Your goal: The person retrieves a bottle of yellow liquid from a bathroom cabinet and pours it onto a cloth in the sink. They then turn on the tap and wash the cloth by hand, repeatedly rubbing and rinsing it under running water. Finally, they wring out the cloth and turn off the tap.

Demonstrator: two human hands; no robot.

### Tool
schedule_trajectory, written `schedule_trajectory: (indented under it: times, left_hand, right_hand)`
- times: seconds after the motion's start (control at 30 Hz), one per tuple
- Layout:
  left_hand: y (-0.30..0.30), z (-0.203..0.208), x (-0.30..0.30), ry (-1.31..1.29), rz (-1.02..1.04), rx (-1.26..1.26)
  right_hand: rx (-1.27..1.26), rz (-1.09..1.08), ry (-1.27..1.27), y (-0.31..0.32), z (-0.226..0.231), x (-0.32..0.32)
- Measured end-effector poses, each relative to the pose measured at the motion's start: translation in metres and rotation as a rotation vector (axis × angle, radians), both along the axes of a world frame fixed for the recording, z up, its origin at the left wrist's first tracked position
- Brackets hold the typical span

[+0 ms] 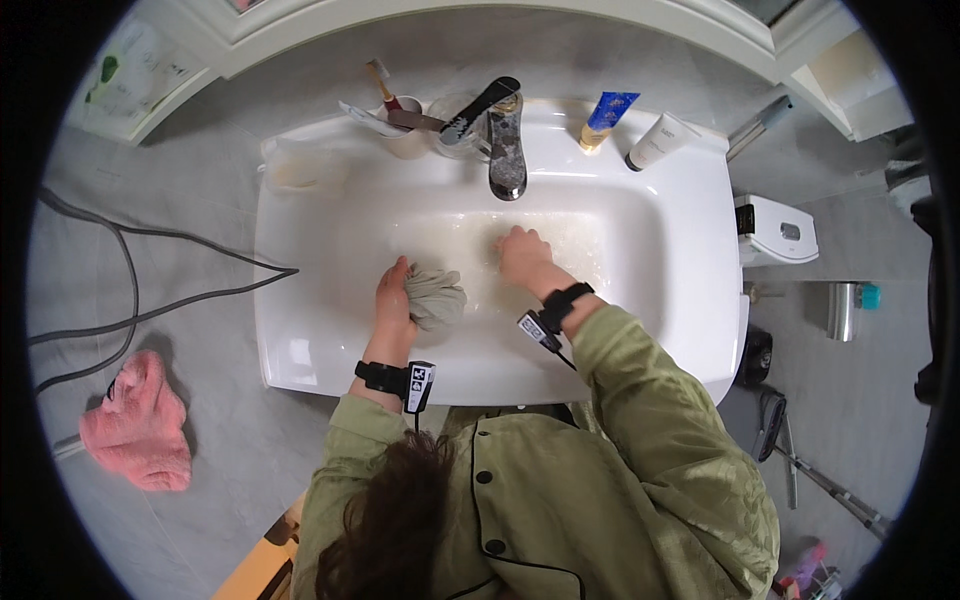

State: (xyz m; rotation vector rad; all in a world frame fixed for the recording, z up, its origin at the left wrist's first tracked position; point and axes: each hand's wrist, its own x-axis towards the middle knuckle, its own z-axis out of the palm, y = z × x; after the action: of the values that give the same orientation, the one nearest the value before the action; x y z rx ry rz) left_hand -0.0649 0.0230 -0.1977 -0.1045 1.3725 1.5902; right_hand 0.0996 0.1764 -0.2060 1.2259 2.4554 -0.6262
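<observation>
My left hand (393, 296) grips a bunched, wet-looking grey cloth (434, 298) over the left half of the white sink (690, 290). The cloth bulges out to the right of my fingers and thumb. Below the tap, my right hand (525, 258) is down at the cloudy water (575, 240) in the basin. Its fingers curl inward with the knuckles up, and whatever they may hold is hidden. A black tap (507, 150) with a worn finish stands at the back rim, its spout over the basin. A black strap with a small device circles each wrist.
Along the back rim stand a cup (405, 135) with toothbrushes, a blue-and-gold tube (606, 120) and a white tube (660, 142). A soap dish (305, 170) sits at the back left corner. Grey cables (135, 232) and a pink towel (140, 420) are at the left.
</observation>
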Motion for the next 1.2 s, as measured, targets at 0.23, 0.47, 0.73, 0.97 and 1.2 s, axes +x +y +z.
schedule_trajectory:
  times: [0.23,0.47,0.73,0.97,1.2]
  left_hand:
    - [0.026,0.019,0.017,-0.036,-0.177,-0.198]
    - [0.063,0.037,0.036,-0.193,-0.351,0.028]
    - [0.110,0.027,0.064,-0.351,-0.188,0.255]
    - [0.116,0.005,0.075,0.020,0.013,0.280]
    - [0.101,0.036,0.091,-0.068,-0.101,-0.066]
  right_hand:
    - [-0.287,-0.166,0.838,-0.016,0.115,-0.030]
    - [-1.253,-0.480,1.505,0.041,0.185,-0.052]
    - [-0.509,-1.174,1.113,0.031,0.098,0.036]
    - [-1.573,-1.060,1.353,0.022,0.020,0.018]
    - [-1.223,-0.956,1.558,0.026,0.003,0.003]
